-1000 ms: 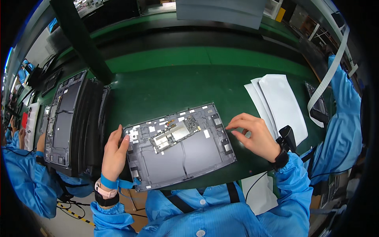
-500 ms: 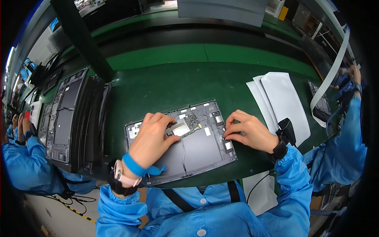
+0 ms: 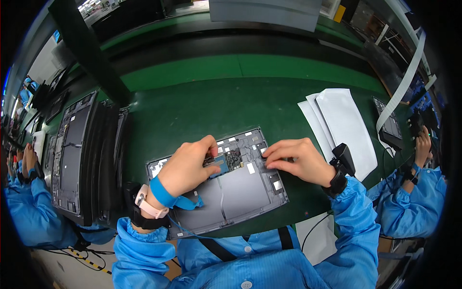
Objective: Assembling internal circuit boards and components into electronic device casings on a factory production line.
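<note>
Left hand (image 3: 184,167) over grey chassis (image 3: 248,192), white labels (image 3: 250,168) — illegibly small

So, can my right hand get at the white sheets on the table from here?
Probably yes: the right hand is over the panel's right side, and the white sheets lie just to its right on the table, with nothing visible lying on them.

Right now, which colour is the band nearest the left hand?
The band is blue, clearest in head view.
</note>
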### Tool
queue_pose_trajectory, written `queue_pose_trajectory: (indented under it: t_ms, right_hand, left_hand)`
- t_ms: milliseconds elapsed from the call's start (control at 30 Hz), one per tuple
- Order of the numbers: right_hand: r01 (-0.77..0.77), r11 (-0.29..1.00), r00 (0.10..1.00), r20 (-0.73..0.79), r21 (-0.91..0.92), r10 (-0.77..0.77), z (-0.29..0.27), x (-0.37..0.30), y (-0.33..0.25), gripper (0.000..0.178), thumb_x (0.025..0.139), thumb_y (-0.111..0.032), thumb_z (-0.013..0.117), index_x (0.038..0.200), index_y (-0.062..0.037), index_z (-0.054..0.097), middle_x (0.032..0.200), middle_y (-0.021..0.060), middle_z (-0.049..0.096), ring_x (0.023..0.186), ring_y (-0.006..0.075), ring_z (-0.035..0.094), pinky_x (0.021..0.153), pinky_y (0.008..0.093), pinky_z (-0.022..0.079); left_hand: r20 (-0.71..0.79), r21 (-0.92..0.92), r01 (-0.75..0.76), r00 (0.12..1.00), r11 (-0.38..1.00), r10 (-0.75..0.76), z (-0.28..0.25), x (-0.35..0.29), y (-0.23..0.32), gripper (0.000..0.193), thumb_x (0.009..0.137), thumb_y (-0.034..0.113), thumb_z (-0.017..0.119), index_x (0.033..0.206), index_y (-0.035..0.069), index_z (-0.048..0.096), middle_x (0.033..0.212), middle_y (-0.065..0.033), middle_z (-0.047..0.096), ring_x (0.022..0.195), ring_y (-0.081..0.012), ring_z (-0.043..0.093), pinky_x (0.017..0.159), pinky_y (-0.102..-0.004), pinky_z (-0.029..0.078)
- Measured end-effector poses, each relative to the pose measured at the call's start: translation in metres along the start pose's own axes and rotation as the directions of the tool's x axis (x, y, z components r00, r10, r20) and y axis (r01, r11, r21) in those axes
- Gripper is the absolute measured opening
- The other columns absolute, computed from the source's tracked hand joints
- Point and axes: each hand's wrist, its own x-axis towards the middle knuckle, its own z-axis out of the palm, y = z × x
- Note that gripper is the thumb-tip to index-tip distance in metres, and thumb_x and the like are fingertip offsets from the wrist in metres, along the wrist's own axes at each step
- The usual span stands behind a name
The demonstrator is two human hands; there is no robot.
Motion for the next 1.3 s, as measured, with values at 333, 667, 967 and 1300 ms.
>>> queue_pose_trajectory:
  t_ms: [333, 667, 967, 1300]
  right_hand:
    - [-0.226, 0.779, 0.890, -0.201, 0.585, 0.409, 0.043, 0.024, -0.008, 0.021, 0.083, 0.004, 0.058, 0.104, 0.0089, 0.058, 0.091, 0.0182, 0.066, 0.084, 0.0204, 0.067, 0.076, 0.0262, 0.055]
    - [-0.239, 0.717, 0.859, -0.202, 0.655, 0.471, 0.048, 0.021, -0.008, 0.012, 0.084, 0.003, 0.059, 0.093, 0.0085, 0.064, 0.087, 0.0149, 0.067, 0.076, 0.0180, 0.067, 0.068, 0.0231, 0.055]
    - [-0.182, 0.758, 0.867, -0.262, 0.626, 0.424, 0.050, 0.019, -0.010, 0.011, 0.081, 0.001, 0.062, 0.090, 0.0062, 0.066, 0.084, 0.0101, 0.065, 0.066, 0.0125, 0.065, 0.055, 0.0199, 0.050]
    - [-0.176, 0.829, 0.848, -0.347, 0.531, 0.402, 0.054, 0.018, -0.005, 0.007, 0.077, 0.000, 0.065, 0.083, 0.0035, 0.066, 0.079, 0.0097, 0.066, 0.062, 0.0116, 0.065, 0.051, 0.0198, 0.048]
  left_hand:
    - [0.034, -0.612, 0.214, 0.969, 0.762, -0.245, -0.005, 0.013, -0.001, 0.022, 0.077, 0.002, 0.068, 0.089, 0.001, 0.049, 0.076, -0.0024, 0.061, 0.067, -0.0029, 0.054, 0.057, -0.0174, 0.042]
    - [-0.004, -0.778, 0.174, 0.959, 0.604, -0.282, 0.006, 0.008, -0.002, 0.022, 0.079, 0.002, 0.067, 0.092, 0.001, 0.049, 0.080, -0.0025, 0.062, 0.069, -0.0027, 0.054, 0.058, -0.0168, 0.042]
    - [0.049, -0.784, 0.209, 0.960, 0.585, -0.276, 0.008, 0.005, 0.004, 0.026, 0.078, 0.000, 0.067, 0.094, 0.002, 0.046, 0.083, -0.0029, 0.063, 0.071, -0.0018, 0.054, 0.058, -0.0153, 0.042]
    - [0.098, -0.709, 0.245, 0.963, 0.661, -0.251, 0.010, 0.004, 0.005, 0.027, 0.078, -0.003, 0.067, 0.094, 0.002, 0.046, 0.082, -0.0038, 0.064, 0.073, -0.0019, 0.055, 0.058, -0.0148, 0.044]
